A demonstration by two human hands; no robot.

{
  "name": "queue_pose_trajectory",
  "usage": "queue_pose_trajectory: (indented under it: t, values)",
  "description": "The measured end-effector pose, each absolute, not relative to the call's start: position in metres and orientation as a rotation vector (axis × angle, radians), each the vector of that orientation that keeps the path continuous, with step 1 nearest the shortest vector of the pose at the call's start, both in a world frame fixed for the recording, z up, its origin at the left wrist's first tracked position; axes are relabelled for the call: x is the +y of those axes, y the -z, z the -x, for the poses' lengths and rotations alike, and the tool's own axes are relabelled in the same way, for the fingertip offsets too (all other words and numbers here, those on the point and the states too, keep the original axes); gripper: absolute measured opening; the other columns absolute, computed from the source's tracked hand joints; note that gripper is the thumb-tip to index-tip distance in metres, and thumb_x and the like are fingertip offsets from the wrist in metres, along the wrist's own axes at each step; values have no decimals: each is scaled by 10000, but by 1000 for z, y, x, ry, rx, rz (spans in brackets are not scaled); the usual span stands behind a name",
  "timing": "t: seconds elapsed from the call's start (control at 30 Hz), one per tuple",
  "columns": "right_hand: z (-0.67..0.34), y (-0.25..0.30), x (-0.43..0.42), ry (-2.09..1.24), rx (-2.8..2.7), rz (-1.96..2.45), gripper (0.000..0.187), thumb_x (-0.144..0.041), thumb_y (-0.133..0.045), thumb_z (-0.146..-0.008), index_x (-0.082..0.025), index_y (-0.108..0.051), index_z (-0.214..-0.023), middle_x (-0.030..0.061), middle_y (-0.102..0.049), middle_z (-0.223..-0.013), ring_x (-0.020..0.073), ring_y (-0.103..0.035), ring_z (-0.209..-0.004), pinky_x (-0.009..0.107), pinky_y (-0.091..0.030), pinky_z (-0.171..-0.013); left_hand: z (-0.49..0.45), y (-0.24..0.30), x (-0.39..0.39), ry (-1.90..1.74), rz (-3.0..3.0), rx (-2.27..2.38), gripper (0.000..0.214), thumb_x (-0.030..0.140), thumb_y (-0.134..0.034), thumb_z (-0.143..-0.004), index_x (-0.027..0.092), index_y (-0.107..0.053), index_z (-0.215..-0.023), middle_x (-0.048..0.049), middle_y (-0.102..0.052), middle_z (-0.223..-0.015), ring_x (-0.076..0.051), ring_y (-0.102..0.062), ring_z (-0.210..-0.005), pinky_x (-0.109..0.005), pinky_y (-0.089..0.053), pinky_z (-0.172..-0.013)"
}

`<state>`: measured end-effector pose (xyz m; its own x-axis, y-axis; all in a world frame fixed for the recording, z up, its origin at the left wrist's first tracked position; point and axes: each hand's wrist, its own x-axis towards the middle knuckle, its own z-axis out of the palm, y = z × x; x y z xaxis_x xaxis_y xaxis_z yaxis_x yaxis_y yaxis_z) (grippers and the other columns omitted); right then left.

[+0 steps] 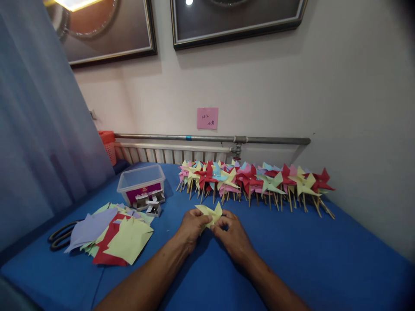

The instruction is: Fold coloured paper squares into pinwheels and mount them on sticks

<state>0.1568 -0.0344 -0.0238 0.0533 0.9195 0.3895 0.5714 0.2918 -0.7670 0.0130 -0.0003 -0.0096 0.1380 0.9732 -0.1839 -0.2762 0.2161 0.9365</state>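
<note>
Both hands meet over the blue cloth at a pale yellow paper pinwheel [212, 212], its points folded up toward the middle. My left hand [192, 224] pinches its left side between thumb and fingers. On the other side, my right hand [231, 233] has thumb and fingertips closed at the pinwheel's centre and right edge; whether a small pin is between them is hidden. No stick shows on this pinwheel. Beyond the hands stand many finished-looking paper pinwheels [249, 178] on thin wooden sticks, in red, yellow, pink, blue and green.
Cut paper sheets [129, 239] lie in a pile at left, with black-handled scissors [61, 235] beside them. Small white boxes [153, 209] stand before a clear plastic tub [141, 177]. A metal pipe [275, 141] runs along the wall, and a blue curtain [42, 108] hangs at left.
</note>
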Motion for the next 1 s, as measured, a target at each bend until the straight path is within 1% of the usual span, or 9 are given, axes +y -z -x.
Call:
queue_pose_trajectory:
  t: [0.1,0.2,0.27,0.33,0.47,0.6,0.77,0.9,1.0]
  values:
    - [-157,20,-35,-559,-1560,1358,190,-312,-669,-765,-235,-602,-605,84,-718,-1045,286,-660,-1057,435,-500,-970,-12,9,0,-1127,-902,1013,260,218,-796,-500,176,-542,-541,43,-525,-475,-73,-421,-436,-226,-310,-481]
    - [-156,18,-33,-711,-1306,1330,190,-400,-717,-742,-230,-635,-763,82,-738,-953,270,-695,-919,411,-543,-872,-11,7,0,-1136,-878,986,249,234,-815,-490,161,-592,-573,14,-582,-508,-92,-473,-450,-232,-340,-489]
    - [-155,19,-31,-872,-1133,1250,338,-458,-766,-704,-219,-651,-914,84,-751,-928,265,-712,-862,386,-564,-791,-11,7,0,-1132,-861,960,257,241,-831,-479,149,-622,-599,-5,-617,-535,-104,-508,-467,-236,-364,-503]
    - [-154,22,-27,-1032,-1073,1162,449,-502,-800,-674,-199,-661,-975,81,-757,-906,251,-713,-811,354,-556,-729,-12,7,-1,-1121,-868,951,274,244,-847,-468,141,-632,-603,-9,-620,-536,-101,-507,-466,-235,-367,-505]
    - [-153,31,-23,-1154,-1090,1147,508,-601,-814,-643,-168,-709,-888,38,-726,-758,188,-638,-653,293,-479,-616,-14,8,-3,-1082,-919,950,302,243,-885,-466,129,-644,-608,-26,-642,-557,-105,-524,-484,-235,-372,-512]
    - [-154,34,-23,-1149,-1071,1187,539,-625,-826,-609,-158,-734,-861,21,-694,-686,161,-581,-589,266,-422,-549,-11,8,-3,-1044,-943,951,310,259,-902,-501,129,-646,-615,-28,-647,-561,-104,-525,-478,-235,-372,-512]
    - [-154,28,-28,-1113,-1077,1204,456,-565,-811,-647,-153,-739,-829,27,-707,-684,159,-573,-579,263,-426,-545,-8,9,-1,-994,-956,952,287,253,-874,-524,137,-625,-605,-17,-621,-536,-103,-514,-454,-235,-357,-491]
    - [-153,26,-30,-1017,-1126,1272,395,-537,-778,-683,-164,-751,-813,45,-741,-720,191,-613,-620,272,-444,-548,-10,11,-2,-1010,-987,1007,222,220,-816,-547,146,-613,-599,-11,-609,-522,-103,-502,-446,-234,-348,-481]
    - [-152,27,-29,-1012,-1116,1265,403,-533,-780,-671,-167,-762,-839,58,-764,-762,211,-640,-644,283,-465,-558,-12,11,-2,-1028,-995,1043,204,198,-803,-549,149,-610,-593,-3,-598,-510,-95,-478,-435,-232,-334,-471]
